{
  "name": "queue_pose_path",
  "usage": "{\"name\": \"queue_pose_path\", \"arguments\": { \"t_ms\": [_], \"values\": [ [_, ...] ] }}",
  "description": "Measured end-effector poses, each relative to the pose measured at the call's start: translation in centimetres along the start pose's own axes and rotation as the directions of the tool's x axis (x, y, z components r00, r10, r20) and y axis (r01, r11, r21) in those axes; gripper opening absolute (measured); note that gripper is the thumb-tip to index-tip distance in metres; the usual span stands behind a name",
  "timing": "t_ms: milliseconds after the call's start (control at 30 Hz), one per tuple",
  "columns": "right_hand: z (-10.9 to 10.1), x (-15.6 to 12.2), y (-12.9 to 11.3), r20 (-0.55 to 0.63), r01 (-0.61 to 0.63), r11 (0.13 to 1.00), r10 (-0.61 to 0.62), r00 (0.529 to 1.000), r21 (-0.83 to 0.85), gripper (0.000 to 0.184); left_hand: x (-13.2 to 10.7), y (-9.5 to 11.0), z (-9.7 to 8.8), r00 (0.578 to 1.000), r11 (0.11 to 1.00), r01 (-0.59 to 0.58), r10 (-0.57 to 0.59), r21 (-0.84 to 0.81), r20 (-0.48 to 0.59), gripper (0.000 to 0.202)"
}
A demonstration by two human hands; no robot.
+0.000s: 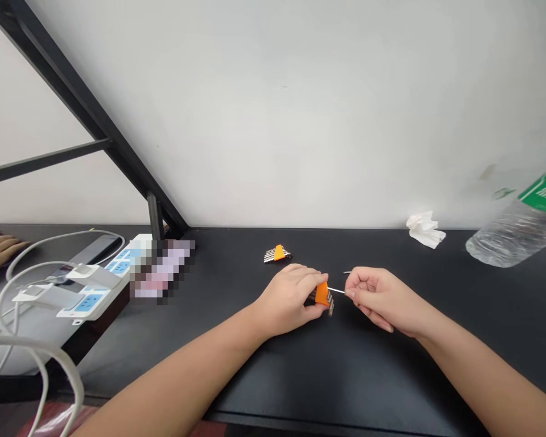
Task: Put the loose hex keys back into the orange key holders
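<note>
My left hand (293, 300) is wrapped round an orange hex key holder (322, 294). Several metal hex key ends (330, 305) stick out of its right side. My right hand (377, 297) pinches a thin, bright hex key (337, 291) between thumb and fingertips. That key spans the small gap between the two hands, its left end at the holder; whether it sits inside a slot I cannot tell. A second orange set of hex keys (278, 253) lies on the desk beyond my left hand. A small thin metal piece (347, 272) shows just behind my right fingers.
A power strip (100, 285) with white chargers and cables stands at left, beside a blurred-out item (164, 270). Crumpled tissue (425, 229) and a clear bottle (514, 233) with a green label are at right. Another person's hand (0, 252) rests at far left, past a black frame (82, 109).
</note>
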State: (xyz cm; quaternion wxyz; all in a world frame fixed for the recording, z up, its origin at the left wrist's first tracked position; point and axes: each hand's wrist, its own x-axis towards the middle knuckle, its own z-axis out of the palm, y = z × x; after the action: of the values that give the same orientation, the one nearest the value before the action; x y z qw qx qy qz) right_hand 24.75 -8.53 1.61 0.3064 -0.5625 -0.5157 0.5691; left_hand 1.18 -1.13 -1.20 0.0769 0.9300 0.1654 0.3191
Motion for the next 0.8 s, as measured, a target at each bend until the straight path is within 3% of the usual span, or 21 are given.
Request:
{"name": "queue_pose_path", "arguments": {
  "t_ms": [233, 467, 600, 700, 800],
  "values": [
    [1.5, 0.7, 0.7, 0.017, -0.023, 0.986, 0.02, 1.0, 0.162, 0.021, -0.1, 0.9, 0.5, 0.996, 0.988, -0.081, 0.076, 0.135, 0.04, 0.041],
    [2.0, 1.2, 0.7, 0.112, 0.033, 0.894, -0.093, 0.989, 0.447, 0.027, -0.1, 0.7, 0.7, 0.999, 0.992, 0.041, -0.037, 0.119, -0.033, 0.043],
    [1.9, 1.1, 0.7, 0.151, 0.073, 0.959, -0.118, 0.982, 0.273, 0.025, -0.1, 0.8, 0.8, 1.0, 0.996, 0.023, -0.021, 0.082, -0.02, 0.039],
    [2.0, 1.2, 1.0, 0.087, 0.125, 0.989, -0.132, 0.987, 0.08, 0.026, 0.0, 1.1, 0.8, 1.0, 0.997, 0.005, -0.005, 0.078, 0.002, 0.033],
    [1.7, 1.2, 1.1, 0.026, 0.148, 0.989, -0.148, 0.989, 0.01, 0.03, 0.1, 0.9, 0.7, 1.0, 0.997, 0.007, -0.007, 0.08, 0.004, 0.037]
  ]
}}
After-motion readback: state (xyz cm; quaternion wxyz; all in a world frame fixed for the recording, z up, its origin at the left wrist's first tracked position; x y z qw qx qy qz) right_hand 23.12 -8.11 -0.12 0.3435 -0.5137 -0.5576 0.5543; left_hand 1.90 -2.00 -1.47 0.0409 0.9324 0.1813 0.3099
